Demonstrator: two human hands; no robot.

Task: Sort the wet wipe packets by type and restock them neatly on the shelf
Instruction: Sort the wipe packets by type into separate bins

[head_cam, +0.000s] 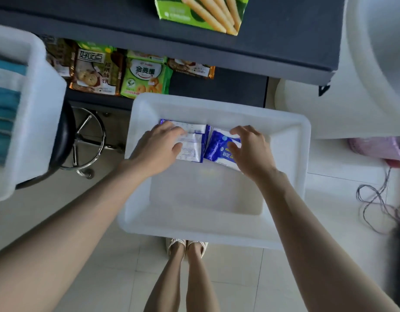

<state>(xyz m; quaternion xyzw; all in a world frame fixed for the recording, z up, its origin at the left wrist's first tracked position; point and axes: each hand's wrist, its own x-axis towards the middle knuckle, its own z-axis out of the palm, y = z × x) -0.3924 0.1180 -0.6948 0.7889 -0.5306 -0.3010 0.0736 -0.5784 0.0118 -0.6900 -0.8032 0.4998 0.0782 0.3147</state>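
Dark-grey shelf (284,41) stands beyond both grips and higher, with snack bags on the tier under it; no wipes show there. White plastic tub (217,235) sits beneath both grips, and the only packets seen lie at its far end, directly under them. White-backed packets (192,149): a small overlapped pile, print side down, under the left grip (159,147) and reaching just right of it. The long axis of the pile is partly hidden by the hand, so cannot tell. Blue packet (217,147): print side up, touching the pile's right edge, just left of and under the right grip (251,149). Its long axis runs roughly away from the person, leaning slightly right. Each grip is nearer its own packet type; neither needs to cross over. Left grip: fingers curled over the far edge of the pile, thumb at its near edge, clamped on it. Right grip: fingertips on the far edge of the blue packet, thumb pressed on its face, pinching it. Judgement: sorting is in hand, and the lift to the shelf would go forward and up from both grips.
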